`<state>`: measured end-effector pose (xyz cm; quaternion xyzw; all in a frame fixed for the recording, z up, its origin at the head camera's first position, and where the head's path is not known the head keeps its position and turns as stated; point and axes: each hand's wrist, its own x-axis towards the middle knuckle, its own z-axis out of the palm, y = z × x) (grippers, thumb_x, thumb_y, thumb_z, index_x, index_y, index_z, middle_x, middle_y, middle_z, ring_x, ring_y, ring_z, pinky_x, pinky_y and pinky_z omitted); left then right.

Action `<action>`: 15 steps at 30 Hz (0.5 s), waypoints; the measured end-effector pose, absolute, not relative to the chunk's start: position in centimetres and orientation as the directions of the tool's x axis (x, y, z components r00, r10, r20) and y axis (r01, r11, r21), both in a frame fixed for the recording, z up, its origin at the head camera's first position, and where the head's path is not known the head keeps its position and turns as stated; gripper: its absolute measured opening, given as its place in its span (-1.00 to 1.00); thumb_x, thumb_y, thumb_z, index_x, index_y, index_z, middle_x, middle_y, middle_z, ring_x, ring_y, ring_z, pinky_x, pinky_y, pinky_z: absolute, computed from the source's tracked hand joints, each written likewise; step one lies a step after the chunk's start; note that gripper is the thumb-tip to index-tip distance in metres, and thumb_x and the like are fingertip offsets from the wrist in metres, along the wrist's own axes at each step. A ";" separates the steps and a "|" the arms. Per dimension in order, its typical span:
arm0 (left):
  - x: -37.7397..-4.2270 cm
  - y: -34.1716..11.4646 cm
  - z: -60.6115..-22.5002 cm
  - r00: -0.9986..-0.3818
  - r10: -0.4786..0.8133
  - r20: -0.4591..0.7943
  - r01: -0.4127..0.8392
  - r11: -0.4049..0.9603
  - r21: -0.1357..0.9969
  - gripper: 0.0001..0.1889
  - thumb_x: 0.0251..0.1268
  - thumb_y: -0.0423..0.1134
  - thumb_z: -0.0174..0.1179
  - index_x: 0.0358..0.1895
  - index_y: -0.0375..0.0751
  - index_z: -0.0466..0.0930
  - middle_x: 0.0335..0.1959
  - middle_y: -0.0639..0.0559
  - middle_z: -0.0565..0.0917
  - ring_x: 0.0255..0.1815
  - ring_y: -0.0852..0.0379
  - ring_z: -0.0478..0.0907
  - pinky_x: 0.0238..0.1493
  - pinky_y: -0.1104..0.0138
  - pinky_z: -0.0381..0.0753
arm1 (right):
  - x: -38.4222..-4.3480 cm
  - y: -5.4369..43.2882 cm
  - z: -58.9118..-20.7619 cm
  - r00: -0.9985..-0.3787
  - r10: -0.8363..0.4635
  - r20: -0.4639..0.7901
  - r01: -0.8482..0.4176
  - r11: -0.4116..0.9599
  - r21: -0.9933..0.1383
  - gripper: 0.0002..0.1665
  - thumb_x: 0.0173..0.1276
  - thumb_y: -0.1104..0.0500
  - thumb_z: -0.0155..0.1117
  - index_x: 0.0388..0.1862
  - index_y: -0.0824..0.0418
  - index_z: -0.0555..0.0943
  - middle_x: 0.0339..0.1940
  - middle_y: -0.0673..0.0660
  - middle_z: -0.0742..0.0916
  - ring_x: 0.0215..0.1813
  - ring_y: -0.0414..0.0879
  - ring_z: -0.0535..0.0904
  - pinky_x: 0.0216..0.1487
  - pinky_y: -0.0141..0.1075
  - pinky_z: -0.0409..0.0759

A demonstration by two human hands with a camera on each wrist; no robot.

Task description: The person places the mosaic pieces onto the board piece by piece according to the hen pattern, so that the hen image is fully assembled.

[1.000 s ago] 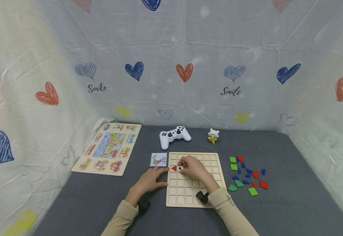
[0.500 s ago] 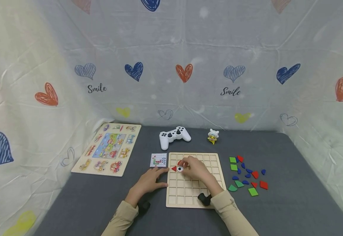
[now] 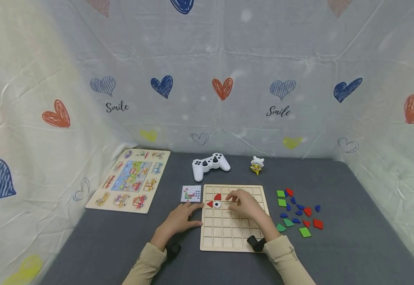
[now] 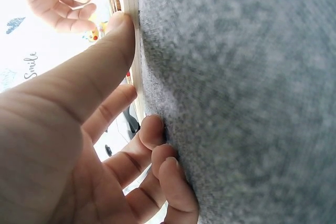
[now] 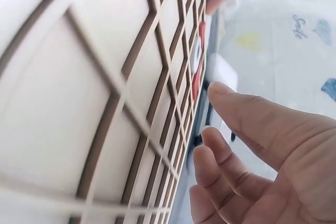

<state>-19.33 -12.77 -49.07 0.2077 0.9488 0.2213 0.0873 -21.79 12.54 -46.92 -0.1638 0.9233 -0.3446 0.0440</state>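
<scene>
Hands (image 3: 179, 218) apart, right (image 3: 245, 204) above board (image 3: 227, 231)

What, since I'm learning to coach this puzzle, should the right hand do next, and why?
Probably reach for the loose pieces on the right: the right hand holds nothing, just three pieces show in the grid board, and the card pictures more shapes than that.

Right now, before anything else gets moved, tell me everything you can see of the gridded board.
The gridded board is pale and looks wooden, with rounded corners and thin raised strips dividing it into square recesses. It lies flat on the dark grey table. Toward its far left corner sit a red triangle, a white piece with a black dot and a red curved piece. The left hand touches its left edge; the right hand hovers above it.
</scene>
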 end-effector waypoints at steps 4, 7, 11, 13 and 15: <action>-19.3 -12.7 -49.1 -0.900 0.430 -0.077 0.352 0.819 0.453 -0.33 0.05 0.10 0.30 0.28 0.02 0.39 -0.29 0.00 0.44 -0.33 0.11 0.31 -0.36 0.20 0.33 | -21.7 13.7 -47.0 -0.942 -0.333 0.043 -0.276 0.696 -0.663 -0.77 0.11 0.28 0.37 -0.21 0.18 0.65 -0.35 0.10 0.57 -0.43 -0.15 0.42 -0.36 -0.27 0.41; -19.3 -12.7 -49.1 -0.901 0.428 -0.076 0.351 0.820 0.451 -0.33 0.05 0.10 0.30 0.27 0.03 0.39 -0.27 -0.01 0.45 -0.31 0.10 0.31 -0.35 0.19 0.34 | -21.7 14.6 -46.8 -0.944 -0.327 0.049 -0.274 0.690 -0.670 -0.77 0.11 0.30 0.37 -0.20 0.21 0.64 -0.33 0.13 0.57 -0.42 -0.13 0.42 -0.35 -0.26 0.41; -19.4 -12.7 -49.1 -0.901 0.428 -0.076 0.352 0.821 0.451 -0.33 0.05 0.10 0.29 0.28 0.03 0.39 -0.27 -0.01 0.45 -0.31 0.10 0.32 -0.34 0.18 0.34 | -21.6 15.7 -46.6 -0.949 -0.314 0.035 -0.255 0.695 -0.673 -0.78 0.15 0.30 0.34 -0.18 0.22 0.64 -0.30 0.15 0.57 -0.40 -0.11 0.42 -0.35 -0.25 0.41; -19.4 -12.8 -49.1 -0.900 0.429 -0.075 0.353 0.820 0.450 -0.33 0.05 0.10 0.29 0.28 0.03 0.39 -0.28 0.00 0.44 -0.32 0.11 0.32 -0.35 0.19 0.34 | -21.6 16.3 -46.5 -0.951 -0.306 0.033 -0.249 0.702 -0.667 -0.78 0.16 0.30 0.33 -0.18 0.22 0.63 -0.30 0.17 0.58 -0.40 -0.11 0.41 -0.37 -0.26 0.40; -19.4 -12.8 -49.1 -0.900 0.430 -0.075 0.354 0.819 0.451 -0.34 0.06 0.10 0.29 0.28 0.03 0.39 -0.29 0.01 0.43 -0.32 0.11 0.32 -0.36 0.19 0.33 | -21.6 16.8 -46.5 -0.953 -0.301 0.035 -0.248 0.710 -0.658 -0.78 0.16 0.29 0.33 -0.17 0.22 0.63 -0.30 0.17 0.58 -0.41 -0.11 0.41 -0.38 -0.26 0.40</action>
